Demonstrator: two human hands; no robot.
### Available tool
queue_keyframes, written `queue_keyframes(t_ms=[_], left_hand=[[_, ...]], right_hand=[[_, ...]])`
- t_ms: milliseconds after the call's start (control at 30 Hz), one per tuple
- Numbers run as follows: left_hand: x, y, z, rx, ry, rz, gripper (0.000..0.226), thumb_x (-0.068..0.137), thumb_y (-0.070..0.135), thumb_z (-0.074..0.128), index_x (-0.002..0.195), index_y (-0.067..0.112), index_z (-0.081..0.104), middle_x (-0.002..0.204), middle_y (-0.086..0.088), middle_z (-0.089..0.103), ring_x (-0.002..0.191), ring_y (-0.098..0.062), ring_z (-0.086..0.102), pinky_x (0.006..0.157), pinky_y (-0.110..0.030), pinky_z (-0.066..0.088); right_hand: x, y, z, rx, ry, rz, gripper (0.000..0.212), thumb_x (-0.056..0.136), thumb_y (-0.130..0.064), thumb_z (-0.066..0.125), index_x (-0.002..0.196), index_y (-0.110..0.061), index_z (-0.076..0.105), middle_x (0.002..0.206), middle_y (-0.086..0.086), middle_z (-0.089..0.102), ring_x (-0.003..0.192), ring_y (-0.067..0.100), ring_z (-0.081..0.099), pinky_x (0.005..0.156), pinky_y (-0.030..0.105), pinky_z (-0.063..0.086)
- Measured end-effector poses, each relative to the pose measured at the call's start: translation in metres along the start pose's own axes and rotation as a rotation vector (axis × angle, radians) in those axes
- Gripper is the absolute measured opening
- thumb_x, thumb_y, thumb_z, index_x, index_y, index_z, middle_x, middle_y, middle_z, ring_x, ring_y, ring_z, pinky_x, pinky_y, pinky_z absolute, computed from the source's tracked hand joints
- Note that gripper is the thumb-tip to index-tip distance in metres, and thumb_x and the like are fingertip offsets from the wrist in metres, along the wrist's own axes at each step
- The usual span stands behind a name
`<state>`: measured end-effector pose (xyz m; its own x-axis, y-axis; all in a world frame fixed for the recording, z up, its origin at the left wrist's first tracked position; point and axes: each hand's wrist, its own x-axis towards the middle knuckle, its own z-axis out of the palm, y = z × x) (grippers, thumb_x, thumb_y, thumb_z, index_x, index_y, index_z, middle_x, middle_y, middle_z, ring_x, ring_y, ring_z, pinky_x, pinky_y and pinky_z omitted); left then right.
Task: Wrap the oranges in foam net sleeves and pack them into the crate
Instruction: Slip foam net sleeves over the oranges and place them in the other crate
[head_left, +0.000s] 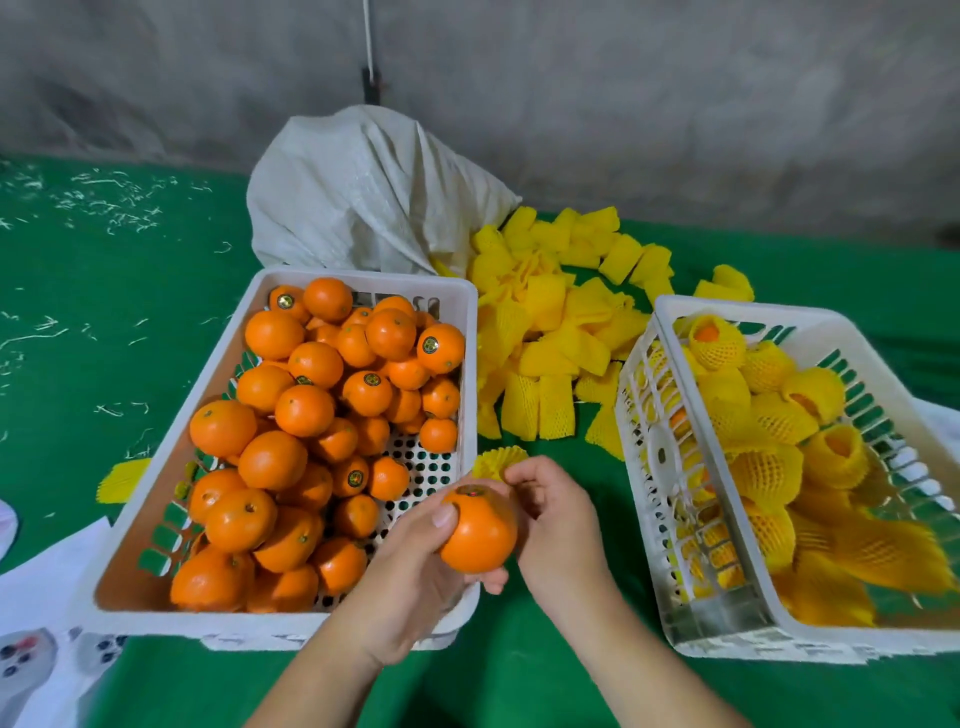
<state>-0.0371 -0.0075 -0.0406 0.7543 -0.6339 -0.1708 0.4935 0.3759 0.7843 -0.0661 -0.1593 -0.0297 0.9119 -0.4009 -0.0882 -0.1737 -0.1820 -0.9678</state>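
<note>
Presently, one bare orange (478, 530) sits in the left hand (415, 571), thumb across its near face and fingers curled beneath it. The right hand (550, 519), touching the fruit's right side, pinches a bunched yellow sleeve (496, 462) just above and beyond the orange; how far the sleeve's mouth is opened cannot be told, as the fingers cover it.

Step in hand, by judgement: sleeving has not begun; the net is clear of the fruit. The next move calls for spreading the sleeve's mouth and drawing it down over the orange while the left hand steadies it.

To the left of the hands, a white crate of oranges (363, 283) holds the unwrapped stock. To the right, a second white crate (691, 519) holds fruit already netted, and looks partly filled. Beyond the hands lies a loose heap of sleeves (550, 338), with a grey sack (363, 192) behind it, all on green cloth (104, 322).
</note>
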Motion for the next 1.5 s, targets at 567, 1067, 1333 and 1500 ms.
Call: queue_keyframes(t_ms=[567, 1067, 1333, 1500], left_hand=[[0.012, -0.015, 0.0, 0.392, 0.454, 0.362, 0.064, 0.081, 0.055, 0.077, 0.135, 0.059, 0.042, 0.133, 0.006, 0.063, 0.116, -0.013, 0.069, 0.093, -0.035, 0.061], [0.003, -0.012, 0.023, 0.474, 0.354, 0.405, 0.037, 0.093, 0.007, 0.078, 0.119, 0.018, 0.054, 0.096, 0.011, 0.073, 0.083, 0.004, 0.066, 0.071, -0.013, 0.052], [0.005, -0.011, 0.013, 0.367, 0.571, 0.426, 0.046, 0.087, 0.026, 0.075, 0.123, 0.038, 0.051, 0.112, 0.002, 0.065, 0.097, 0.004, 0.068, 0.079, -0.018, 0.057], [0.004, -0.008, 0.023, 0.339, 0.283, 0.472, 0.03, 0.108, 0.019, 0.057, 0.124, 0.04, 0.07, 0.115, 0.013, 0.074, 0.109, -0.005, 0.069, 0.09, -0.025, 0.059]], right_hand=[[-0.02, -0.011, -0.009, 0.024, 0.026, -0.244, 0.017, 0.096, -0.018, 0.071, 0.095, -0.034, 0.065, 0.088, -0.008, 0.07, 0.085, 0.012, 0.068, 0.076, 0.026, 0.056], [-0.035, -0.056, -0.019, -0.559, -0.137, -0.626, 0.011, 0.103, -0.022, 0.059, 0.113, -0.018, 0.061, 0.106, -0.01, 0.061, 0.101, 0.013, 0.054, 0.08, 0.032, 0.047], [-0.053, -0.035, -0.008, -0.708, -0.111, -0.71, 0.049, 0.093, -0.022, 0.07, 0.138, -0.018, 0.049, 0.132, 0.001, 0.047, 0.119, 0.022, 0.051, 0.094, 0.037, 0.053], [-0.037, -0.006, -0.009, -0.359, -0.243, -0.318, 0.087, 0.091, -0.03, 0.069, 0.155, -0.048, 0.014, 0.155, -0.022, 0.028, 0.139, -0.001, 0.039, 0.107, 0.024, 0.043]])
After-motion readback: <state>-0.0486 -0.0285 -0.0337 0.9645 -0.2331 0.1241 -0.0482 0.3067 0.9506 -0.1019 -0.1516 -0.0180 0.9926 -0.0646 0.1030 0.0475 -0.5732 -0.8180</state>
